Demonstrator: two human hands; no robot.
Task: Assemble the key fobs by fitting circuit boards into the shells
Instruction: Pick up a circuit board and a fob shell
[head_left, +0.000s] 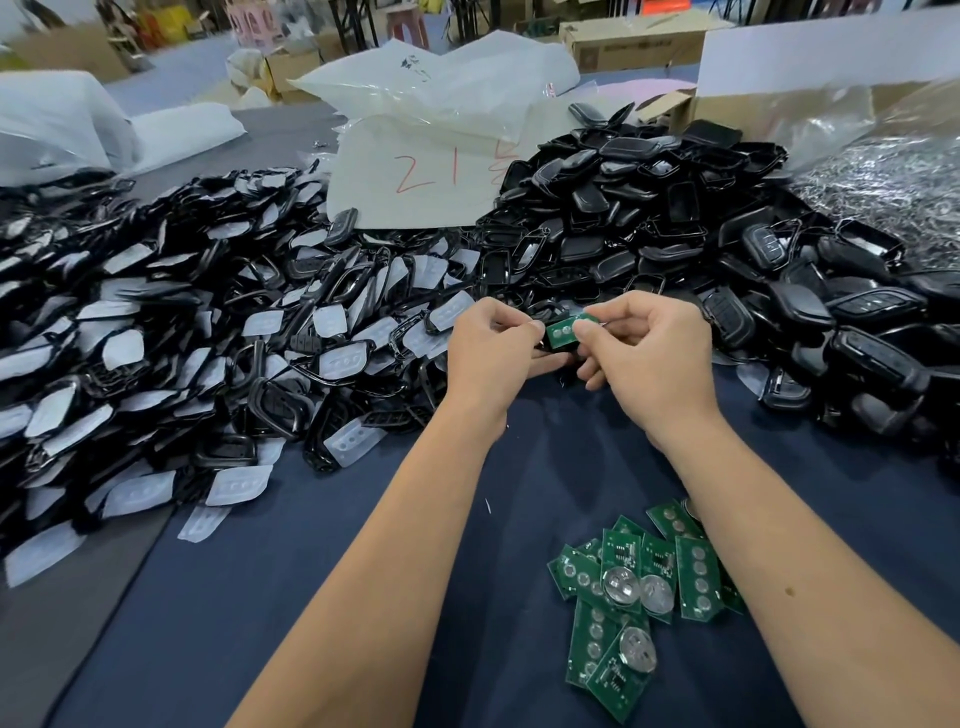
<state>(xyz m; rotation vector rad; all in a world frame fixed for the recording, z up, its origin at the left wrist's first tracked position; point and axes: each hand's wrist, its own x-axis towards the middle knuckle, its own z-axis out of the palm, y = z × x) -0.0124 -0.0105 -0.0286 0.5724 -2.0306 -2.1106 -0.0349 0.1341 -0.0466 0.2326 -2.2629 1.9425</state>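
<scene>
Head view: both hands' grips (563, 332) pinch one circuit board (562, 330) (green).

Work table (311, 597) under dark blue cloth: green circuit boards (639, 587) near its front edge; black shell frames with white pads (182, 338) heaped left; black shells (701, 249) heaped right; plastic bags (431, 156) behind.

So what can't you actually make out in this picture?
All in the head view:
- The black shell between the hands: mostly covered by the left hand and right hand, so whether the green circuit board is seated cannot be told.
- Loose circuit boards: the right forearm hides the far edge of the heap.
- Red writing on the plastic bag: partly hidden by the pile of shells.
- Background boxes: blurred.
</scene>
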